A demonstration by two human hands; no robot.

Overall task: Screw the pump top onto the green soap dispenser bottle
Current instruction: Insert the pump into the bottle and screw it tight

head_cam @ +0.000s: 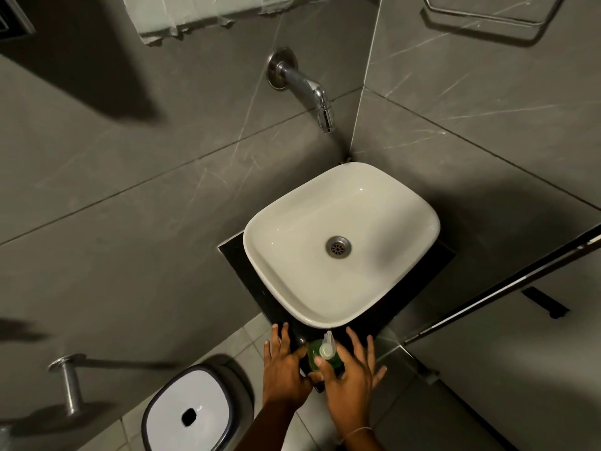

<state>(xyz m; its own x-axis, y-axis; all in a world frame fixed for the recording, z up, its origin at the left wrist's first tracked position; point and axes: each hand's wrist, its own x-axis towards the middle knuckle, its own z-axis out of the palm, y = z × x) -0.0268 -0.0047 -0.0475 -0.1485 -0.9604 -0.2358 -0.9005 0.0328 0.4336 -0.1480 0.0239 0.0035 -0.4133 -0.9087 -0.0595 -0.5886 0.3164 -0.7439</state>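
Head view: the left hand [283,369] and right hand [349,380], both with fingers spread, flank the green soap dispenser bottle [320,359] with pump top [326,346] fitted, on the dark counter [257,281] before the white basin [292,281]; beyond, the wall tap [305,86].

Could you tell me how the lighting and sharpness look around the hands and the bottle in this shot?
Head view: dim overall; sink brightest, with a small glare spot; hands and green bottle slightly motion-blurred near the frame's lower edge; wide-angle lens bends the tile lines.
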